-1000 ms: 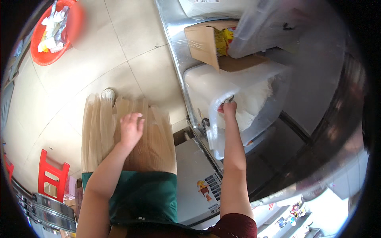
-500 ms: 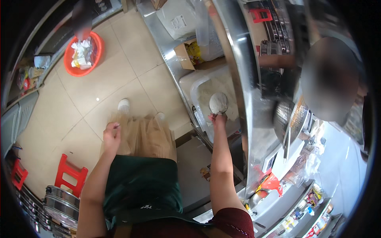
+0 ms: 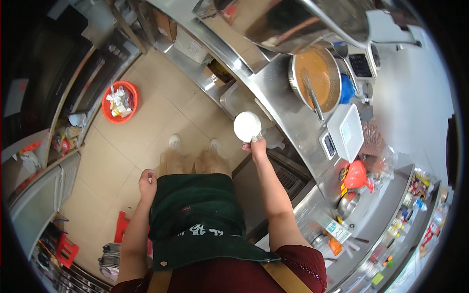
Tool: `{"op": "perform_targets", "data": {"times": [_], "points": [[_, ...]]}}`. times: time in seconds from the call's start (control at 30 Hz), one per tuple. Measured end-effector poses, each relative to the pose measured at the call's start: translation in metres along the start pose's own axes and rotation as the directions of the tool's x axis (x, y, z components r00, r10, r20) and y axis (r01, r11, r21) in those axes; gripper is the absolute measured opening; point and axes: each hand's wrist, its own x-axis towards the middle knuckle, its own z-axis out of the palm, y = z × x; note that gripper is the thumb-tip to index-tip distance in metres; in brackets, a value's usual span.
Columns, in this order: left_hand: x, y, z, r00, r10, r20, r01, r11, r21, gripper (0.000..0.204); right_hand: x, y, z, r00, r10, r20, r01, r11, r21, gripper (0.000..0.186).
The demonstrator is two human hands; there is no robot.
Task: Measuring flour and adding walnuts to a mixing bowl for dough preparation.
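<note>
My right hand [image 3: 255, 148] is closed on the short handle of a round scoop [image 3: 247, 127] full of white powder. The scoop is up near the edge of the steel counter, beside a translucent plastic bin [image 3: 232, 97] on the shelf below, and it partly covers the bin. My left hand [image 3: 147, 184] hangs at my left side over the floor, its fingers curled in and nothing visible in them.
On the steel counter [image 3: 288, 117] stand a metal bowl of orange-brown mix [image 3: 320, 78] with a whisk [image 3: 312, 97], a scale [image 3: 330, 144] and a white plastic tub [image 3: 346, 132]. A red waste basket [image 3: 136, 100] sits on the tiled floor. Red stools [image 3: 67, 250] are behind left.
My right hand has lifted the scoop of white powder out of the plastic bin. The view has turned toward the counter, bringing the mix bowl and scale into sight.
</note>
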Motion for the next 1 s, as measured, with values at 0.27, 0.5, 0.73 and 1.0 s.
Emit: {"op": "perform_targets", "data": {"times": [0.27,0.5,0.73,1.0], "points": [[0.029,0.021,-0.041,0.988,0.149,0.026,-0.150,0.986,0.066,0.008,-0.105,-0.046,-0.009,0.998,-0.025,0.056,0.017,0.991,0.131,0.021],[0.041,0.040,-0.034,0.991,0.111,0.069,-0.108,0.993,-0.050,0.007,-0.152,-0.086,-0.090,0.993,-0.084,-0.077,0.094,0.986,0.140,0.023],[0.039,0.064,-0.006,0.978,0.136,0.156,-0.137,0.991,-0.006,0.005,-0.177,-0.126,-0.194,0.938,-0.173,-0.301,0.215,0.970,0.114,0.027],[0.054,0.110,0.032,0.940,0.231,0.250,-0.236,0.972,-0.010,0.008,-0.167,-0.171,-0.295,0.896,-0.213,-0.389,0.228,0.974,-0.007,0.023]]}}
